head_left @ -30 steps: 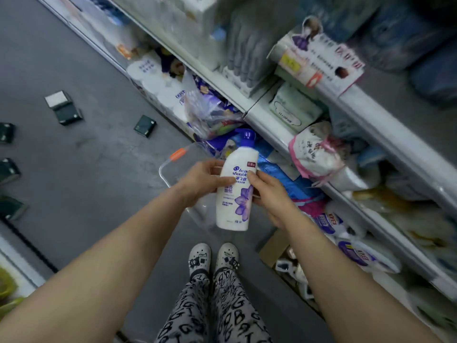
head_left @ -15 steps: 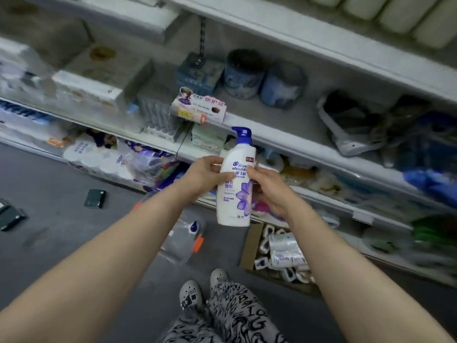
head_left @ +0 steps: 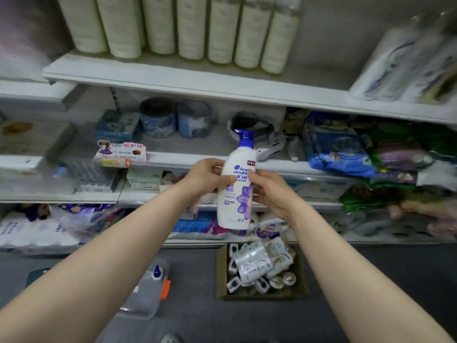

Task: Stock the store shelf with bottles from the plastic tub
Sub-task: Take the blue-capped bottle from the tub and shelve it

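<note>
- At my feet, the plastic tub (head_left: 144, 297) lies on the grey floor, beside a cardboard box (head_left: 221, 273).
- My left hand (head_left: 205, 177) and right hand (head_left: 270, 194) both clasp the shampoo bottle (head_left: 235, 194), upright in mid-air.
- Risk, as I judge it: the bottle slips when one hand lets go, or its pump snags a shelf lip.
- Beyond, the shelf (head_left: 197, 82) rows are crowded, and there is free room beside the tall bottles (head_left: 197, 28).

Left hand (head_left: 206, 175) and right hand (head_left: 270, 191) grip an upright shampoo bottle (head_left: 236, 189) before the shelf (head_left: 173, 79); plastic tub (head_left: 146, 293) on floor
</note>
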`<state>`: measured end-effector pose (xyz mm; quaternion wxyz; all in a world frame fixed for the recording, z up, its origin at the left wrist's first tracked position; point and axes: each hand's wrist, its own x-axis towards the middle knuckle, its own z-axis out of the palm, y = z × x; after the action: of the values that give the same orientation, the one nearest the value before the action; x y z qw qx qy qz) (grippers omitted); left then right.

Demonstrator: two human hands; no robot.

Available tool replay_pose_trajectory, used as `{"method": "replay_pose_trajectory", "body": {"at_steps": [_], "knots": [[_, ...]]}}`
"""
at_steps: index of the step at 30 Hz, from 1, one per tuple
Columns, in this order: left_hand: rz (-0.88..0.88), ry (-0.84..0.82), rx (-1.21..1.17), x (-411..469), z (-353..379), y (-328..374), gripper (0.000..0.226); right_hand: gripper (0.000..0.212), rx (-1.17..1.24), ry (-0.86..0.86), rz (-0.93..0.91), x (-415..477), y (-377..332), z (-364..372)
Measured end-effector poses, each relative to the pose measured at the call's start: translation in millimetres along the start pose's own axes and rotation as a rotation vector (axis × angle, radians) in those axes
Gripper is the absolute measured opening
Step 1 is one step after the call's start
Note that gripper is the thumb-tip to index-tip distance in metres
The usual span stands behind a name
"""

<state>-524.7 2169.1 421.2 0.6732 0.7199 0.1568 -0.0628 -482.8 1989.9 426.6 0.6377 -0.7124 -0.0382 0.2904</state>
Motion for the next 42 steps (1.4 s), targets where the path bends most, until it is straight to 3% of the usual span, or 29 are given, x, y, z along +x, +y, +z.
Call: {"method": "replay_pose_trajectory", "body": {"at_steps": [15, 21, 29, 34, 42], "knots": [[0.202, -0.049, 0.105, 23.7, 206.5, 100.8, 0.052, 0.017, 0.011, 0.114, -0.175, -53.8, -42.7, -217.3], [0.24, -0.068, 0.038, 39.9, 266.0, 124.8, 0.048, 0.022, -0.019, 0.138, -0.229, -63.2, -55.3, -281.7], [0.344, -0.126, 0.073, 75.5, 299.7, 153.2, 0.048, 0.02, -0.006, 0.177, -0.324, -54.3, -67.2, -330.6], [0.437, -0.12, 0.1, 105.0, 305.9, 175.5, 0.041, 0.03, 0.015, 0.219, -0.393, -32.7, -84.7, -348.8], [0.538, -0.112, 0.097, 138.6, 323.8, 214.6, 0.049, 0.022, 0.078, 0.276, -0.508, -8.7, -114.9, -375.5]]}}
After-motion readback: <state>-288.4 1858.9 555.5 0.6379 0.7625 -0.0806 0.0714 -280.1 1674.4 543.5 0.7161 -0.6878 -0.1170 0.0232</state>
